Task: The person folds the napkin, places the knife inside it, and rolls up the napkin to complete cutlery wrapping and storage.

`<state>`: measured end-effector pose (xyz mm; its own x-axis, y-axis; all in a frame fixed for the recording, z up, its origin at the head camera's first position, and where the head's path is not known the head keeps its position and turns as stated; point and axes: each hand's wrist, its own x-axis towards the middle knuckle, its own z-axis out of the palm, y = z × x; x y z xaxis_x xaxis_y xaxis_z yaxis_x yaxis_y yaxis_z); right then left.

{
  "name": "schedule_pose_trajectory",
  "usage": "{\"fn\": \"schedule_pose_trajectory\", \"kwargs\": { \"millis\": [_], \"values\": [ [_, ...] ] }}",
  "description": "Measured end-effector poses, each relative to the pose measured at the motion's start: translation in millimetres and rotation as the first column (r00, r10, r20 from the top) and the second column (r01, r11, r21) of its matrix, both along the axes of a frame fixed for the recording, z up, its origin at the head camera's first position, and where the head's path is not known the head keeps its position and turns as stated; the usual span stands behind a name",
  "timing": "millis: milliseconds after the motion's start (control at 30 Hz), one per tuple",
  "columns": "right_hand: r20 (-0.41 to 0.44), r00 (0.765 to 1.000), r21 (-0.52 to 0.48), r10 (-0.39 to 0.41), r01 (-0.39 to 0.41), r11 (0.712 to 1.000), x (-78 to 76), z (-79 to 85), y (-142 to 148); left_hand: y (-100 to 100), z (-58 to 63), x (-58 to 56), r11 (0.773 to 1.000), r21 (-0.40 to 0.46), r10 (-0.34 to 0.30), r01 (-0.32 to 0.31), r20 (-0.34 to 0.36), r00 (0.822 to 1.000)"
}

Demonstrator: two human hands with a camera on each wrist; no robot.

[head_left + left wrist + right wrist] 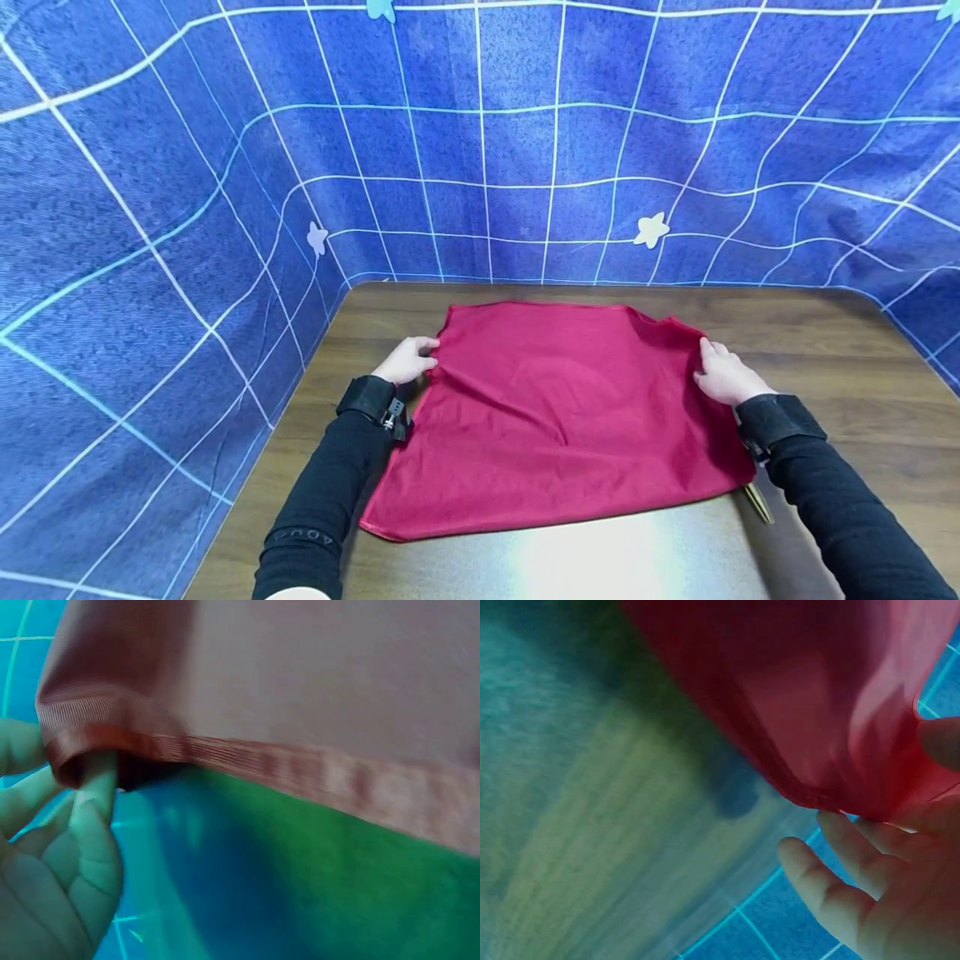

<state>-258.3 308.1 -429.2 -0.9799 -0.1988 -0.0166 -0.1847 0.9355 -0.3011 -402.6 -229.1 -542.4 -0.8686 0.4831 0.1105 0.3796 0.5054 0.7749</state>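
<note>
A crimson cloth [555, 417] with a stitched hem spreads wide between my two hands over the table. On its left side, my left hand [407, 360] pinches the edge; in the left wrist view the thumb [97, 780] tucks under the folded hem [112, 739]. My right hand [727, 377] grips the opposite edge near the far right corner, where the fabric puckers. Seen from the right wrist, the cloth [795, 712] hangs in folds from the fingers [855, 847], and the edge sits between thumb and fingers. Shallow creases run across the middle.
A slim gold-coloured object [758, 504] pokes out from beneath the near right corner of the cloth. The wood-grain table [847, 350] is bordered at the back and left by a blue curtain [517, 150] with white grid lines and stars.
</note>
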Motion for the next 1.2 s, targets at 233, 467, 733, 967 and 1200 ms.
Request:
{"fn": "schedule_pose_trajectory", "kwargs": {
  "millis": [233,467,733,967,1200],
  "values": [
    [0.052,0.999,0.029,-0.014,0.013,1.0,7.5,-6.0,0.5,9.7,20.9,22.4,0.965,-0.253,0.04,-0.065,-0.105,0.994],
    [-0.078,0.997,0.073,-0.017,0.023,0.997,31.1,-3.0,-5.5,55.9,114.8,116.7,0.81,-0.435,0.27,-0.395,-0.321,0.908],
    [-0.129,0.971,0.107,0.202,-0.189,0.976,47.7,-6.4,-16.4,84.1,122.9,161.5,0.827,-0.524,-0.02,-0.206,-0.394,0.919],
    [0.011,0.966,0.087,0.259,-0.259,0.962,53.9,-6.4,-29.4,100.8,113.8,176.6,0.778,-0.628,-0.142,0.009,-0.162,0.977],
    [0.093,0.965,0.131,0.245,-0.256,0.958,46.8,-8.2,-36.9,105.1,104.5,173.6,0.692,-0.721,-0.107,0.031,-0.061,0.992]
  ]
}}
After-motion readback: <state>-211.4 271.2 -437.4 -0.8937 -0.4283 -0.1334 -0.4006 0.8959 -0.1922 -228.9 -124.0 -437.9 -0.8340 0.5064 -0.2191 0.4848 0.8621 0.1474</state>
